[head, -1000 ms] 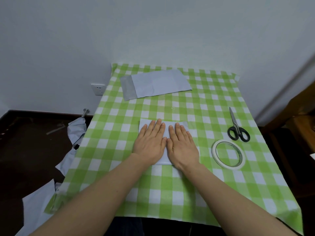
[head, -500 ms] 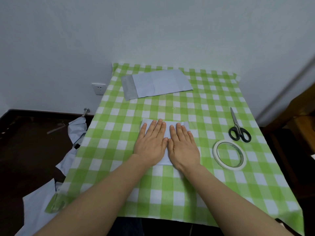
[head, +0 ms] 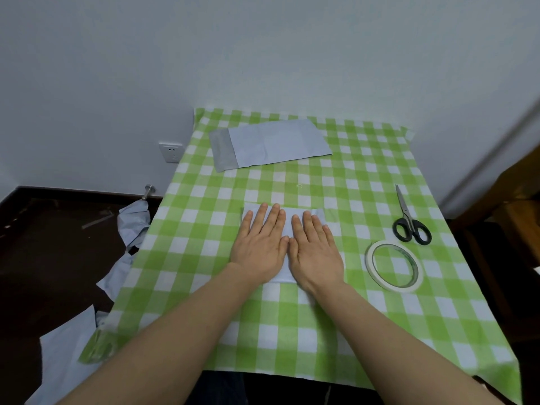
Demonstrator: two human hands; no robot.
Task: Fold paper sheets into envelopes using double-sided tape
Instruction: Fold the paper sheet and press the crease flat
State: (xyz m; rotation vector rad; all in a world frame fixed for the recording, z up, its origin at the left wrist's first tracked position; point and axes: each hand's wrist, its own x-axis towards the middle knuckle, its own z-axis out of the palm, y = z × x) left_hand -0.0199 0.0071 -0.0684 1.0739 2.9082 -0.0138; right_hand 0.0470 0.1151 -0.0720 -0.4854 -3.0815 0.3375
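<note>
Fingers (head: 270, 217) of the left hand (head: 260, 249) straight and close together, laid flat, gripping nothing, palm down. Fingers (head: 308, 226) of the right hand (head: 317, 252) same: straight, flat, nothing held. Thumbs touch each other in the middle. Both hands press on the folded paper (head: 285, 270), which lies right under them; its far edge shows just past the fingertips, its near edge between the wrists, and a strip of it in the gap between the two index fingers. Versus 1.0 s and 0.5 s ago: almost no change. Both hands stay side by side on the same paper with the same spread, and any fingertip shift is too small to tell. Paper has not moved on the tablecloth (head: 321, 331), green and white check. Outward from the fingers: tape roll (head: 370, 261) lies flat to the right of the right hand, near but apart from it. Scissors (head: 406, 214) sit further right of the right fingertips, just beyond the tape roll, closed, black handles toward the person. Both are in the same spots as before. Well beyond the fingertips, near the far table edge, lies a second pale sheet (head: 274, 141), folded, with a grey band at its left end, unchanged. Left of the left fingers and off the table, paper scraps (head: 134, 223) lie on the dark floor, and a wall socket (head: 171, 152) sits on the white wall. Bare forearms run back from both hands to the bottom edge.
</note>
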